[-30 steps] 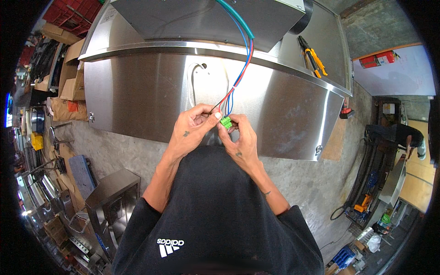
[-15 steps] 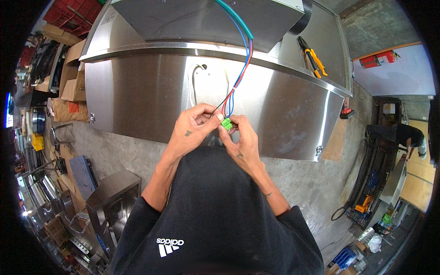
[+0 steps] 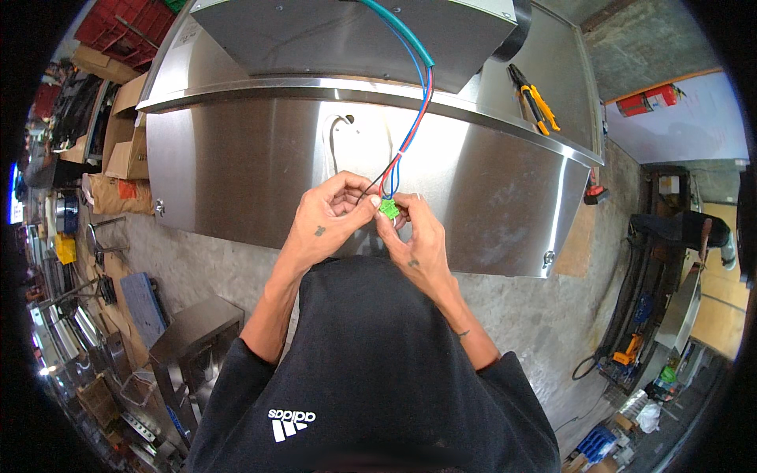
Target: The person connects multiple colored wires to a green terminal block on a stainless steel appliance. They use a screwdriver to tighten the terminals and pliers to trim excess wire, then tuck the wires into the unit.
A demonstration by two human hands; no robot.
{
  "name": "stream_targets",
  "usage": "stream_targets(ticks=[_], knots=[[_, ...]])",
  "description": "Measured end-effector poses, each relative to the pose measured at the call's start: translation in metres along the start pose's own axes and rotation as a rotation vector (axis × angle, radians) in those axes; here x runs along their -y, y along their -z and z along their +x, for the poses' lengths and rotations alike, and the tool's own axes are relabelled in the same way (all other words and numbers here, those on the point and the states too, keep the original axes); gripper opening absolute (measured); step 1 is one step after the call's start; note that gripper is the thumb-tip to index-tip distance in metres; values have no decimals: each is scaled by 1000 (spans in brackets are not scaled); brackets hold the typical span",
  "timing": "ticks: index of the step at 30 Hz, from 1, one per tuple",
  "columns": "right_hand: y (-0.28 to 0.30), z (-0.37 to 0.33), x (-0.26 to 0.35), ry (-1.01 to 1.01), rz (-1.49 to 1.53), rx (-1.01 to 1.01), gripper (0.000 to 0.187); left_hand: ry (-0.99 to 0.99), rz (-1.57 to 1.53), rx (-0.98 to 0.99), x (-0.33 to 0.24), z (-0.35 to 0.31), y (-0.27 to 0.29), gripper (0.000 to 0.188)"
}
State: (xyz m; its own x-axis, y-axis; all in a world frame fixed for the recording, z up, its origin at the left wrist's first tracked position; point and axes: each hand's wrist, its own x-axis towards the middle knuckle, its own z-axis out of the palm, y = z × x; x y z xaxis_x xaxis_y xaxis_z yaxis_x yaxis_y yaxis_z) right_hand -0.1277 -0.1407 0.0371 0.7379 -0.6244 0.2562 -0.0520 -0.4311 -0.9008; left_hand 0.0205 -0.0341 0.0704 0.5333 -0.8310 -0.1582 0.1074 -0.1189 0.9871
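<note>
A small green terminal block connector (image 3: 389, 208) is pinched between my hands in front of the steel panel. My right hand (image 3: 415, 228) closes its thumb and fingers on the block's right side. Thin red, blue and black wires (image 3: 404, 147) run down to it from a teal-sheathed cable (image 3: 407, 35). My left hand (image 3: 332, 215) is closed, pinching the thin black wire (image 3: 368, 190) beside the block with its thumb tip close to the green plastic. Fingers hide where the wire ends meet the block.
A stainless steel cabinet (image 3: 229, 173) spans the front, with a grey metal box (image 3: 315, 39) on top. Yellow-and-black pliers (image 3: 535, 100) lie on its right side. White cable (image 3: 332, 146) passes through a hole. Another person (image 3: 694, 230) stands far right; cardboard boxes (image 3: 126, 150) are left.
The green block has tilted and dropped slightly in my fingers, showing more of its face. Both hands keep their hold, with small shifts only. The person at right has moved a little.
</note>
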Motion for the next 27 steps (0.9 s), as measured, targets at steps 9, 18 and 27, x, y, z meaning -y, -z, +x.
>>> stream_targets(ticks=[9, 18, 27], knots=[[0, -1, 1, 7, -8, -21, 29, -46, 73, -18, 0, 2, -2, 23], [1, 0, 4, -6, 2, -25, 29, 75, -129, -74, 6, 3, -11, 23], [-1, 3, 5, -42, -5, -64, 28, 58, -181, -83, 17, 3, -17, 27]])
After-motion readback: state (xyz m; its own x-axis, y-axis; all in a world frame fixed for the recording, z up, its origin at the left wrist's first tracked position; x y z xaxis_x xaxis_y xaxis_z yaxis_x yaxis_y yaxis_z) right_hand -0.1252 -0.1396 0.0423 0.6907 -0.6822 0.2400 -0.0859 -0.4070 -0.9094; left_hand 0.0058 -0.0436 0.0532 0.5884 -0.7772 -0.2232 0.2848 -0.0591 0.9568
